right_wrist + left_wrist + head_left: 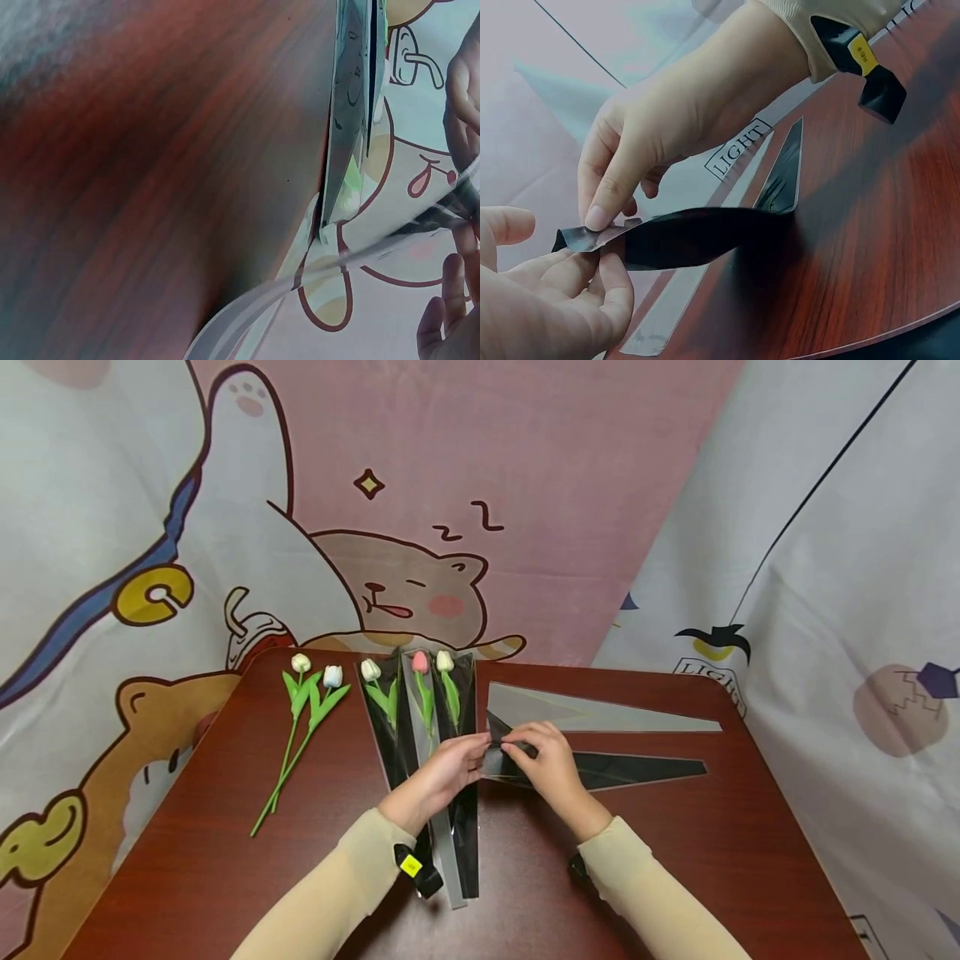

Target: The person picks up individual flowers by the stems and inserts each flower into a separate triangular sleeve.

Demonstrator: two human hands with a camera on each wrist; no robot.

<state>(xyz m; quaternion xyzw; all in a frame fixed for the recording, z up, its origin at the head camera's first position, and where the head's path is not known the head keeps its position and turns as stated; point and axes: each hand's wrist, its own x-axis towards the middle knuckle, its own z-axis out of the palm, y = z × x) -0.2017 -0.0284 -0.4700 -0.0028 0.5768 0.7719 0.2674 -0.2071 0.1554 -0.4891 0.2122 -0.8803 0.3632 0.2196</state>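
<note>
**Holding a black wrap [648, 769] up by its broad end**

The right hand [549, 762] pinches the end between thumb and finger, pressing from above. The left hand [447, 770] meets it from below, its curled fingers holding the same end; the left wrist view shows that thumb standing apart from the film. The held end is raised off the table [191, 827], while the narrow end rests on the wood to the right. Just beyond it lies a grey wrap [592, 713], tapering the same way.

Under the left forearm, three wrapped tulips [425, 695] lie side by side, the middle one pink in grey film, the outer two white in black film. Farther left, well apart from the hands, two loose tulips [302, 700] lie with stems crossed. Each wrist wears a black band [429, 878]. Behind the table hangs a cartoon-printed cloth [540, 460].
</note>
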